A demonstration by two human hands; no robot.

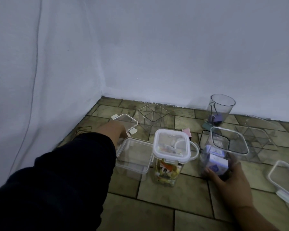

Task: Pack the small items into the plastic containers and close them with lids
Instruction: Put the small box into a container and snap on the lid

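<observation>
Head view: left hand [114,130], dark sleeve [70,164], reaches to a loose lid [123,121] on the tiled floor [157,205]; fingers mostly hidden, touching the lid's near edge, grip can't tell. Just right of those fingers: empty box [133,157], then a lidded jar [169,157] full of small items. Right hand [230,179] wraps the base of an open jar [223,152] w/ purple-white items inside. Beyond its fingertips: round cup [221,107] w/ binder clips [214,120]. Right of it, another lid [285,179].
</observation>
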